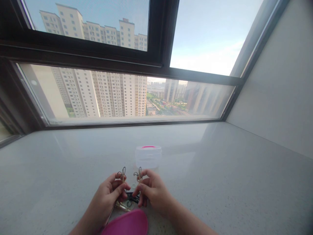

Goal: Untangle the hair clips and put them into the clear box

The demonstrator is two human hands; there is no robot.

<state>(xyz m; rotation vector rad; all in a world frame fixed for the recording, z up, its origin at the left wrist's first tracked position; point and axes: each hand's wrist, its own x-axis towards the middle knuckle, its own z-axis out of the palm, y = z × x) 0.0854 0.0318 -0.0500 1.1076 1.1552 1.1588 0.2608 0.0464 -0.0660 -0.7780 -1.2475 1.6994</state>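
Observation:
My left hand (109,195) is pinched on a small brown clip with a wire loop (122,174), held upright above the sill. My right hand (153,191) pinches a matching brown clip (139,175) beside it; the two clips are a little apart. Just behind the hands stands a small clear plastic tub (148,156) with something pink showing at its top. Below the hands lie several dark and gold clips (129,201) on the sill. A pink lid (127,224) lies at the bottom edge, partly under my left wrist.
The pale stone window sill (220,169) stretches wide to both sides. A dark-framed window (137,68) runs along the back, with tall buildings outside. A white wall (281,91) closes the right side.

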